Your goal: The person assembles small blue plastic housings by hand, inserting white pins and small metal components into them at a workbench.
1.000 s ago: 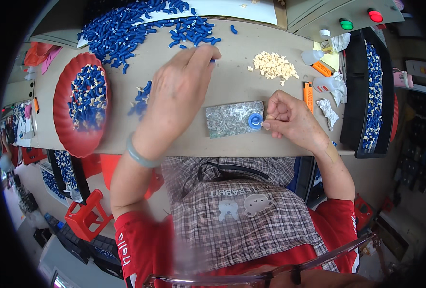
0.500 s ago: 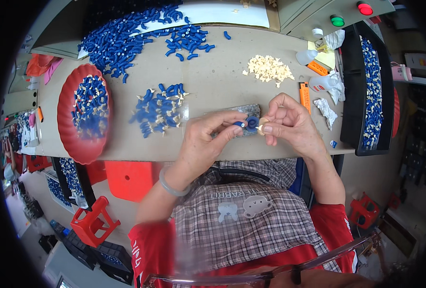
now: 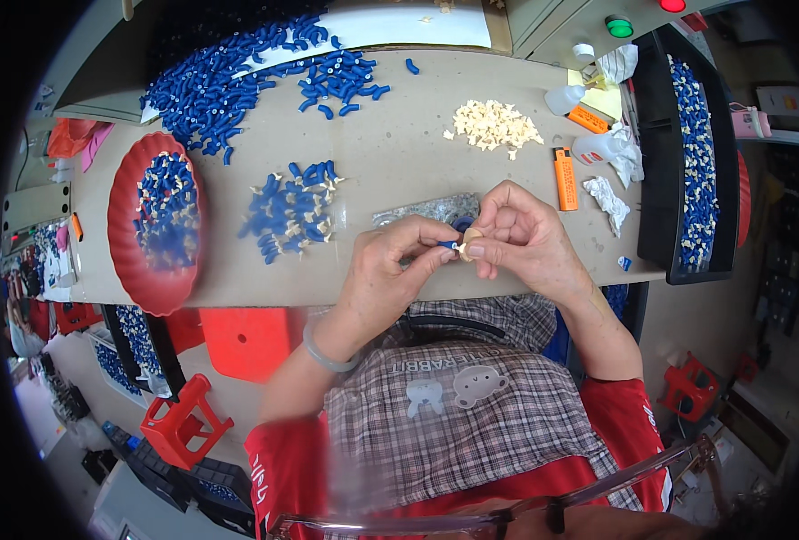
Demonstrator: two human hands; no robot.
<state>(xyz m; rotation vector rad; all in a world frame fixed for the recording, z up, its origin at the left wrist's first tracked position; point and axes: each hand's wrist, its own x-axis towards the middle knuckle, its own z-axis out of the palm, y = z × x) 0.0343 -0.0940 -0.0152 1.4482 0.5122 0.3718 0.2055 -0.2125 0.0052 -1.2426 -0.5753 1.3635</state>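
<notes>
Hands met just above the near edge of the table point(image 3: 399, 162), at about six o'clock of its top. The left hand point(image 3: 390, 270) came in from seven o'clock, wrist bent up, its grip closed to a pinch of thumb and forefinger on a small blue part point(image 3: 449, 244). The right hand point(image 3: 521, 236) came in from five o'clock, knuckles arched, its fingertips closed on a small cream part point(image 3: 468, 247) that touched the blue one; how the two pieces seated I could not quite tell, they were so small. Behind the fingers, at twelve o'clock of them, lay a grey metal plate point(image 3: 422, 211) with a blue ring point(image 3: 462, 221) on it.

At ten o'clock of the hands sat a loose heap of blue and cream pieces point(image 3: 287, 209), and farther at nine o'clock a red dish point(image 3: 121, 234) of the same. A cream pile point(image 3: 494, 126) lay at one o'clock, an orange lighter point(image 3: 565, 178) at two o'clock, and a black tray point(image 3: 660, 180) along the right edge. Bare table top lay open between the heap, the cream pile and the hands.
</notes>
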